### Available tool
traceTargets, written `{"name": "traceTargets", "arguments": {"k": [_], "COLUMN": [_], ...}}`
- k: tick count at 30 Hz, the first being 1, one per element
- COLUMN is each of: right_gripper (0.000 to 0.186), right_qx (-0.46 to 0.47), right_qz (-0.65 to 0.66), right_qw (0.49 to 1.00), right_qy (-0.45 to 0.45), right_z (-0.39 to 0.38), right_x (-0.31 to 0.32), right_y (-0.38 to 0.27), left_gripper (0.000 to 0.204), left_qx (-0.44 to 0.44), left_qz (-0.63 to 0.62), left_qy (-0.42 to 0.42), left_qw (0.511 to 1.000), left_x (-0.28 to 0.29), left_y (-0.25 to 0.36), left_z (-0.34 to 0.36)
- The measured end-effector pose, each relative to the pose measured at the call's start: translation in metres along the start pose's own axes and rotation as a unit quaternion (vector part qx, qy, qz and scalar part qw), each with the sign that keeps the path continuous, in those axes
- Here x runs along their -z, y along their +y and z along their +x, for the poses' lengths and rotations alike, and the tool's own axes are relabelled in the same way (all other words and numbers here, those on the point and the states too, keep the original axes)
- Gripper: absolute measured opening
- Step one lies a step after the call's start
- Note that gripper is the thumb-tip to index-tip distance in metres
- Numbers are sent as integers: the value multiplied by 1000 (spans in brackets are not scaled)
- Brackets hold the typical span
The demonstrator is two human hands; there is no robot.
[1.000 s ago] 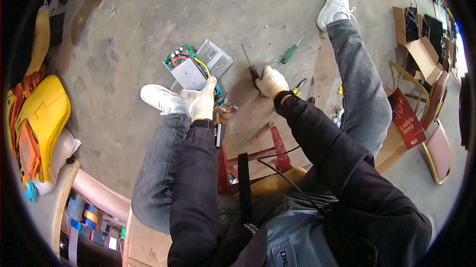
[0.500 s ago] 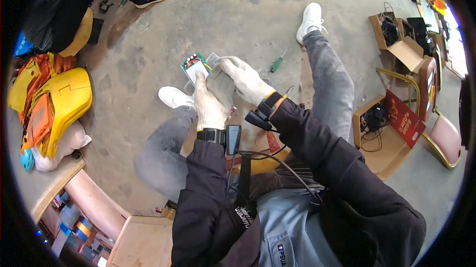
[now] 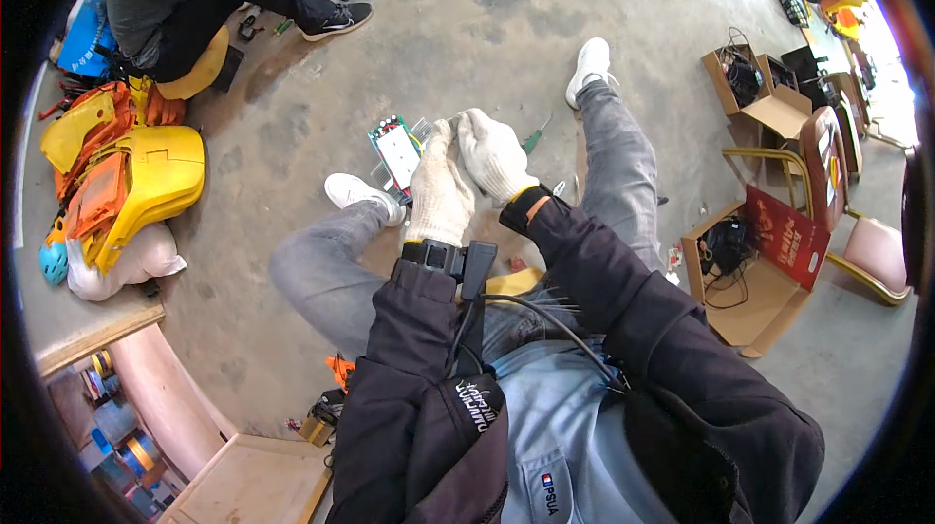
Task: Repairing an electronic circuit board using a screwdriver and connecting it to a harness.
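My left hand (image 3: 441, 195), in a white knit glove, is closed with its fingertips against my right hand (image 3: 492, 156). The right hand, gloved alike, has its fingers curled inward. Whatever lies between the fingers is hidden from view. Just left of my left hand is a circuit board (image 3: 396, 154) with a white panel, green edge and small components. A slotted metal piece (image 3: 422, 130) shows beside its upper right edge, partly behind the fingers. Right of my right hand, a green-handled screwdriver (image 3: 532, 141) lies on the concrete floor.
At left lie yellow and orange plastic panels (image 3: 161, 173) and a white sack (image 3: 131, 261). Another person (image 3: 175, 8) sits at upper left. Cardboard boxes with cables (image 3: 732, 249) and chairs (image 3: 872, 251) stand at right. A wooden box (image 3: 248, 485) is at lower left.
My hands have shifted slightly right of the circuit board and closed together. More of the board's white panel now shows. The whole view has also shifted.
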State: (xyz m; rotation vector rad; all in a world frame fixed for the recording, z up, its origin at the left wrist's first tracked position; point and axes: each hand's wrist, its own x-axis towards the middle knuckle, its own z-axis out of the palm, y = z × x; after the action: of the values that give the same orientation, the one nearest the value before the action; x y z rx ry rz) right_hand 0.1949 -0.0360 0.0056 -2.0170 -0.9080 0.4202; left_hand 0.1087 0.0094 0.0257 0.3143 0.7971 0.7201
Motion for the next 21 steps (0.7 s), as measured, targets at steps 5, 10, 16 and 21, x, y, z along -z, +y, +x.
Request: {"name": "traceTargets", "arguments": {"k": [5, 10, 16, 21], "right_gripper": [25, 31, 34, 30], "right_qx": [-17, -25, -87, -35], "right_qz": [-14, -5, -18, -60], "right_qw": [1000, 999, 996, 994], "right_qy": [8, 30, 23, 84], "right_z": [10, 17, 31, 36], "right_x": [13, 20, 20, -1], "right_y": [18, 13, 15, 30], "left_gripper": [48, 48, 46, 47], "left_qx": [65, -165, -95, -258], "left_qz": [75, 320, 344, 713], "left_qy": [-118, -300, -261, -257], "left_qw": [988, 883, 897, 599], "left_x": [1, 31, 36, 57], "left_y": [2, -4, 12, 41], "left_z": [-29, -45, -65, -89]}}
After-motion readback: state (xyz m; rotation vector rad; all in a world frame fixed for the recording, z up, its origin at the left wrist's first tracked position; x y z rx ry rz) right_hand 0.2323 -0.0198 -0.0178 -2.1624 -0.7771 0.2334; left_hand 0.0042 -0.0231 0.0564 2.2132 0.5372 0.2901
